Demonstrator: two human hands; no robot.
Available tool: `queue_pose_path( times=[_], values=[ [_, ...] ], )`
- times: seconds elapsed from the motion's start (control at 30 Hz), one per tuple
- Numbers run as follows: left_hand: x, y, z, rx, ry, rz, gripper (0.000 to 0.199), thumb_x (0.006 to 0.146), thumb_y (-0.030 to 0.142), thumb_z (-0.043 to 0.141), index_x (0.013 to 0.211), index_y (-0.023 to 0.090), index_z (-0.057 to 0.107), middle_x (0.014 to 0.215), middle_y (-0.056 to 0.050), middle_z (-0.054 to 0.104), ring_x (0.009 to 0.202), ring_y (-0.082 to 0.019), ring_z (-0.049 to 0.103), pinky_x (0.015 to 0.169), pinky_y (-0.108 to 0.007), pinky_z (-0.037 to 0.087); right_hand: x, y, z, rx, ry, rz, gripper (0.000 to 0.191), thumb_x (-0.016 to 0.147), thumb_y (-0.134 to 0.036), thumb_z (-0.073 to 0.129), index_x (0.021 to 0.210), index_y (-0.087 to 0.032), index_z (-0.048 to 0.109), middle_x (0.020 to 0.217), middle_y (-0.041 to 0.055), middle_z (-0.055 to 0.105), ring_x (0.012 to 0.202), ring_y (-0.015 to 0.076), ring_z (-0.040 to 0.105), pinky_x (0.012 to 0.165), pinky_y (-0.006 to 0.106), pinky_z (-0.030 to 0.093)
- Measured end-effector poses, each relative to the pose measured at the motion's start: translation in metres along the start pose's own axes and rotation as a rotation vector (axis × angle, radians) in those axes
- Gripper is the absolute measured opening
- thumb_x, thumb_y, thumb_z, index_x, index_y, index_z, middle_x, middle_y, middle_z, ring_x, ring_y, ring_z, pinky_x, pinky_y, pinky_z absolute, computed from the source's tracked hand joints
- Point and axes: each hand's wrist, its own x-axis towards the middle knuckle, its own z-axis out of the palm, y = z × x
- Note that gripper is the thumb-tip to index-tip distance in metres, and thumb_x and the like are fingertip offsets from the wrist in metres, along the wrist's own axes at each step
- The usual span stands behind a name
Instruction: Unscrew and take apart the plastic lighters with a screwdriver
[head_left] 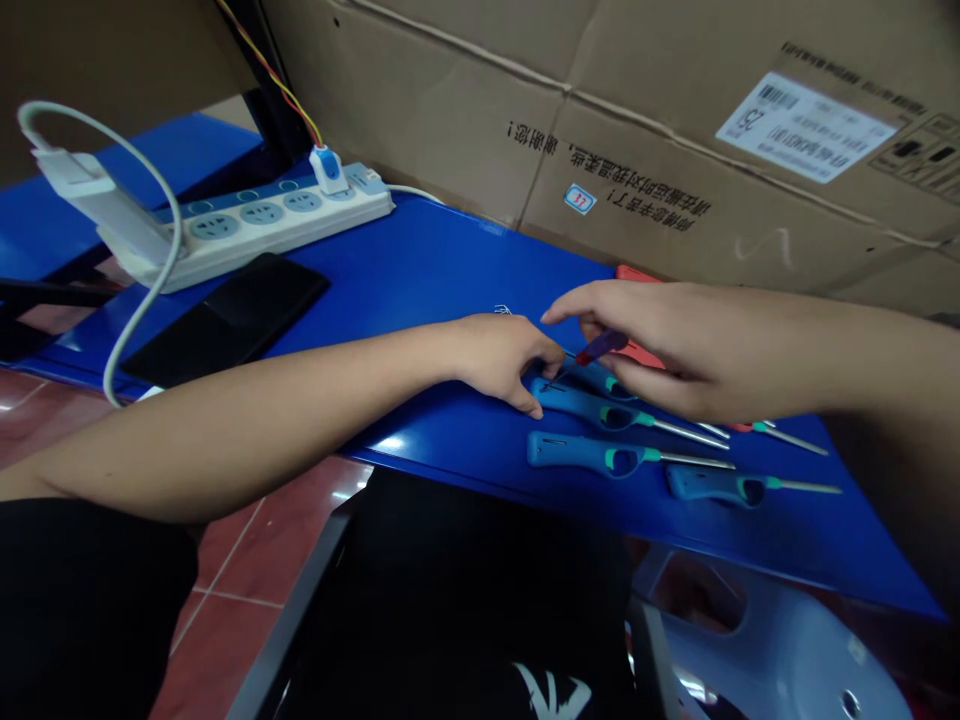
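Note:
My left hand [502,355] closes its thumb and fingers around the butt end of a blue gas lighter [577,403] lying on the blue table. In my right hand [667,345] is a small screwdriver [601,346] with a purple and red handle. Its thin shaft slants down to the slot near that lighter's butt end; whether the tip is inside the slot, I cannot tell. A second blue lighter [574,453] lies nearer the front edge, with another blue lighter [709,485] to its right. Behind the held one, a further blue lighter [611,382] is partly covered by my right hand.
Red pieces [636,272] show partly behind my right hand. A tall cardboard box [465,110] stands along the table's back. At left are a white power strip [277,225], a cable [161,170] and a black phone [232,315]. A plastic stool [787,640] stands below the front edge.

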Motion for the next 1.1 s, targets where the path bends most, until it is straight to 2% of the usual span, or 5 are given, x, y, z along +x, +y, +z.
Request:
queue_pose_path(
  times=[0.13, 0.3, 0.47, 0.97, 1.1],
  values=[
    [0.001, -0.003, 0.003, -0.008, 0.006, 0.016, 0.043, 0.072, 0.052, 0.079, 0.102, 0.023, 0.069, 0.067, 0.003, 0.063, 0.058, -0.014, 0.054, 0.057, -0.027, 0.031, 0.002, 0.003, 0.006, -0.213, 0.103, 0.104, 0.030, 0.092, -0.045, 0.053, 0.103, -0.022, 0.070, 0.058, 0.0031, 0.060, 0.058, 0.0212, 0.058, 0.058, 0.032, 0.037],
    [0.000, -0.001, 0.001, 0.002, 0.013, 0.016, 0.041, 0.072, 0.049, 0.079, 0.101, 0.022, 0.068, 0.068, 0.003, 0.064, 0.059, -0.013, 0.055, 0.057, -0.026, 0.030, 0.003, -0.003, 0.003, -0.158, 0.019, -0.096, 0.039, 0.092, -0.034, 0.049, 0.127, -0.019, 0.058, 0.104, 0.0098, 0.072, 0.081, 0.0225, 0.066, 0.065, 0.032, 0.045],
    [0.000, -0.002, 0.001, 0.015, 0.012, 0.014, 0.045, 0.072, 0.053, 0.078, 0.104, 0.023, 0.069, 0.072, 0.002, 0.067, 0.061, -0.014, 0.056, 0.058, -0.026, 0.031, 0.003, -0.007, 0.000, -0.405, 0.030, 0.113, 0.041, 0.098, -0.048, 0.040, 0.103, -0.018, 0.068, 0.067, 0.0076, 0.067, 0.066, 0.0237, 0.064, 0.060, 0.032, 0.040],
    [0.001, -0.002, 0.004, 0.017, 0.044, 0.035, 0.042, 0.072, 0.048, 0.080, 0.103, 0.021, 0.069, 0.073, 0.001, 0.066, 0.060, -0.013, 0.054, 0.055, -0.025, 0.029, 0.000, -0.006, -0.002, -0.225, -0.029, -0.154, 0.033, 0.094, -0.038, 0.047, 0.118, -0.019, 0.060, 0.098, 0.0092, 0.071, 0.082, 0.0230, 0.064, 0.065, 0.031, 0.040],
    [0.001, -0.003, 0.005, 0.003, 0.034, 0.030, 0.040, 0.073, 0.049, 0.078, 0.101, 0.022, 0.070, 0.073, 0.001, 0.066, 0.061, -0.014, 0.055, 0.055, -0.026, 0.030, 0.001, -0.009, 0.001, -0.355, 0.055, 0.018, 0.036, 0.095, -0.050, 0.045, 0.095, -0.020, 0.066, 0.065, 0.0050, 0.062, 0.064, 0.0221, 0.059, 0.058, 0.031, 0.032]
  ],
)
